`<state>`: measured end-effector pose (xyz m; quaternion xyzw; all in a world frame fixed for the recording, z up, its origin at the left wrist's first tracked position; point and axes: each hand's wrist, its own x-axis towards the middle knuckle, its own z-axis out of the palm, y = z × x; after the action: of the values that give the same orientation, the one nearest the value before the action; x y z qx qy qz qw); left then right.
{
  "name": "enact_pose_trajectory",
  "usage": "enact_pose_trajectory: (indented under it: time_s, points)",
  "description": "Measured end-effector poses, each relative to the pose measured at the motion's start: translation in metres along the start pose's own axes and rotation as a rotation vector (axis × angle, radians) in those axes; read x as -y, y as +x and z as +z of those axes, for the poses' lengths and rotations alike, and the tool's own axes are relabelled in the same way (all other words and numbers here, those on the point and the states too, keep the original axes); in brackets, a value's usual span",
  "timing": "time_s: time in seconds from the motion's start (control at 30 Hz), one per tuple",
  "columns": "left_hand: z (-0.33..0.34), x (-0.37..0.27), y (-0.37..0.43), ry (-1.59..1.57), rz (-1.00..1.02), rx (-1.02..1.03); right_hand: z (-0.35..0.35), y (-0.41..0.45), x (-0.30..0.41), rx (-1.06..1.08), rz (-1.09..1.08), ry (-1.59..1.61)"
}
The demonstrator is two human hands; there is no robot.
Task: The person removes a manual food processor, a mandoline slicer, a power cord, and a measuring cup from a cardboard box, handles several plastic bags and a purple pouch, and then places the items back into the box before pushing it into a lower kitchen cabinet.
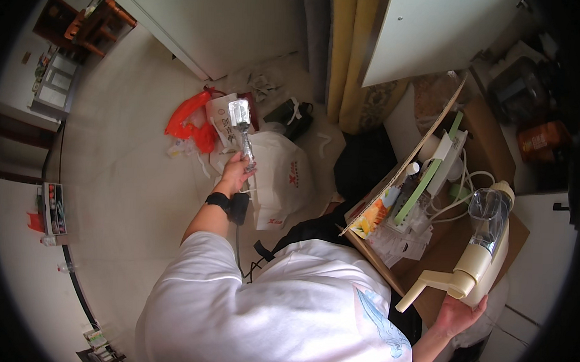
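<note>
My left hand (pixel 236 173) is closed around the lower end of a shiny silver implement (pixel 239 116) with a squarish head. It looks wrapped in clear plastic, so its exact kind is unclear. At the lower right, my right hand (pixel 461 315) grips the base of a cream hand-crank kitchen appliance (pixel 479 259). A clear plastic hopper (pixel 485 204) and a crank handle (pixel 413 293) show on it. The appliance is tilted over the near right side of an open cardboard box (pixel 443 251), partly hiding it.
In the box lie a green-edged white item (pixel 429 181), a white cable (pixel 454 206) and plastic packets (pixel 405 240). White bags (pixel 283 176), a red plastic bag (pixel 191 125) and a dark green bag (pixel 292 119) lie on the floor. An open cabinet door (pixel 434 37) and yellow curtain (pixel 356 63) stand beyond.
</note>
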<state>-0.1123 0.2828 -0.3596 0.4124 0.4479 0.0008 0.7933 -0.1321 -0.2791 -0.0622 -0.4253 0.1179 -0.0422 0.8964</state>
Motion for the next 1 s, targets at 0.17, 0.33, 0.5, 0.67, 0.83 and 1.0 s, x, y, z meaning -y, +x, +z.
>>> enact_pose_trajectory:
  time_s: [0.17,0.33,0.5,0.67,0.83,1.0]
  points:
    - [-0.022,0.012,0.016,0.026,0.010,0.013,-0.005,0.000,0.001,-0.037,-0.009,0.017]
    - [-0.018,0.011,0.012,0.004,0.015,0.011,-0.002,0.000,0.000,-0.092,-0.029,-0.003]
    - [-0.012,0.013,0.011,-0.042,0.024,-0.082,-0.003,0.002,0.000,-0.074,-0.016,0.007]
    - [-0.025,0.013,0.023,-0.350,-0.144,0.013,0.003,0.002,-0.004,-0.112,-0.021,-0.008]
    - [-0.039,-0.001,0.032,-0.392,-0.142,-0.110,0.004,0.003,-0.006,-0.110,0.000,-0.028]
    - [-0.049,-0.040,0.040,-0.500,0.141,0.055,0.001,0.005,-0.005,-0.037,0.010,0.008]
